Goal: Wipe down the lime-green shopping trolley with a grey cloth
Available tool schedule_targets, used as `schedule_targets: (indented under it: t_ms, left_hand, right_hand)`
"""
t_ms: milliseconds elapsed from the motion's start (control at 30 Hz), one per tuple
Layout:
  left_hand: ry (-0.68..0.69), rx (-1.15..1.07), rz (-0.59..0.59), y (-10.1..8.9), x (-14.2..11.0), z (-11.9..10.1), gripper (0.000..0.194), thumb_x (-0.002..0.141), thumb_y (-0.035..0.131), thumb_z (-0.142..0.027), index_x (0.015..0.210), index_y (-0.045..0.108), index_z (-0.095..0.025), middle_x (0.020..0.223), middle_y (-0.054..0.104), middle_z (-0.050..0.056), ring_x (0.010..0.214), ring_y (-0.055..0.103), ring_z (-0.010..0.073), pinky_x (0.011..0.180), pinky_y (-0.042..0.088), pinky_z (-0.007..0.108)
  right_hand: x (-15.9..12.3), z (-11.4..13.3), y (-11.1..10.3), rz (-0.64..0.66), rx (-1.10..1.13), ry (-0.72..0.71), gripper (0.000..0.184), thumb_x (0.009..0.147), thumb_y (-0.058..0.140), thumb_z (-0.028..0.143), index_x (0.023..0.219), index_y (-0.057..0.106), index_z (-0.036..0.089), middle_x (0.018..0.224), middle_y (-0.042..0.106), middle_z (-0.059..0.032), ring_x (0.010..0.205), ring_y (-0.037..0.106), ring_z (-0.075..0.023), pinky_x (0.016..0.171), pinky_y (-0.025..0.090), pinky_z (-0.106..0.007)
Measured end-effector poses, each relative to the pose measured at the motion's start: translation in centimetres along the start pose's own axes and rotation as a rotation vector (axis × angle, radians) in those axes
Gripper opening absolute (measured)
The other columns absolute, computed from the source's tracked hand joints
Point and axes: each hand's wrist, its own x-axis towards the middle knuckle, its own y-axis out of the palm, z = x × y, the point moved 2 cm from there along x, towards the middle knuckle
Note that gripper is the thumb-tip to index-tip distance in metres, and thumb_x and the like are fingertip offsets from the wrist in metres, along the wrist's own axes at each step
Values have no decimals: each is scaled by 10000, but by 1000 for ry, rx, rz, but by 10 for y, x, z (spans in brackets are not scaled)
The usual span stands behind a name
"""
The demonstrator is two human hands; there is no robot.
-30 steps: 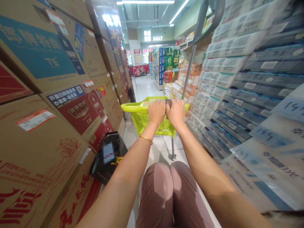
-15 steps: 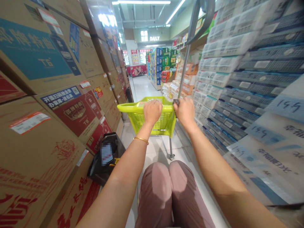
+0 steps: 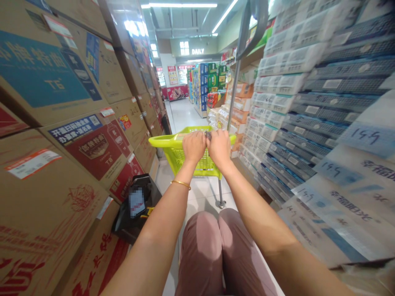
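In the head view, a lime-green shopping basket [image 3: 173,158] with slotted sides stands before my knees. My left hand [image 3: 194,146] is closed over its near rim, knuckles up. Right beside it, thumb side almost touching, my right hand [image 3: 219,149] lies curled on the same rim. A small dark grey bunched thing [image 3: 208,135] sticks out by the right thumb; its kind is not clear. Behind the right hand rises a metal pole [image 3: 233,96], topped by a grey looped handle [image 3: 253,35]. A metal leg with a small caster [image 3: 221,203] shows below the basket.
Stacked cardboard cartons [image 3: 77,164] wall the left side. A black bag [image 3: 135,209] stands on the floor against them. Plastic-wrapped packs [image 3: 324,98] are piled high on the right. The tiled aisle [image 3: 183,113] runs ahead towards blue and green boxed goods [image 3: 211,80].
My right hand slid right along the rim, away from the left, then came back beside it, carrying the dark thing along. The left hand kept its hold. The view turned slightly right.
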Motion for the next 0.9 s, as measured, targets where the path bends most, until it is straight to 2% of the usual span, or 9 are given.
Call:
schedule_targets:
  t_ms: [167,400,500,600,767,900]
  left_hand:
    - [20,-2,-9,-2,-1,3,414,948,228,-274,835,607,-155,866,672,97,838,597,201,761,364,318]
    - [3,-19,-31,1,-1,0,411,943,240,-282,808,610,-162,847,667,96,833,596,205,755,358,322]
    - [-13,-8,-52,2,-1,-2,397,939,255,-275,802,610,-164,848,667,96,831,593,208,751,356,325]
    - [-30,13,-73,4,0,-4,376,931,277,-263,783,607,-164,831,665,94,818,592,209,741,356,325]
    - [-8,27,-76,4,-1,-4,361,931,286,-260,769,595,-170,801,663,83,795,592,203,726,357,319]
    - [14,27,-81,2,-2,-1,369,936,278,-267,769,593,-172,817,670,84,789,595,198,726,361,318]
  right_hand:
    - [-1,-7,-2,21,-35,-20,260,874,431,290,964,622,139,963,587,-139,955,459,-255,780,356,-340]
    - [1,-51,-13,-27,-74,130,271,861,427,275,969,626,126,970,584,-147,956,459,-262,792,359,-355]
    - [2,-60,-15,-43,-79,173,274,860,429,281,966,632,130,969,587,-140,952,467,-258,795,360,-352]
    - [4,-50,-15,-59,-71,187,272,851,438,267,957,639,119,956,589,-146,960,467,-261,797,363,-356]
    - [2,-12,-6,-10,8,27,266,865,430,276,930,643,130,927,593,-134,947,466,-249,792,365,-352]
    - [0,-3,-1,-15,6,-10,264,875,431,288,931,636,131,928,592,-132,939,470,-243,775,367,-339]
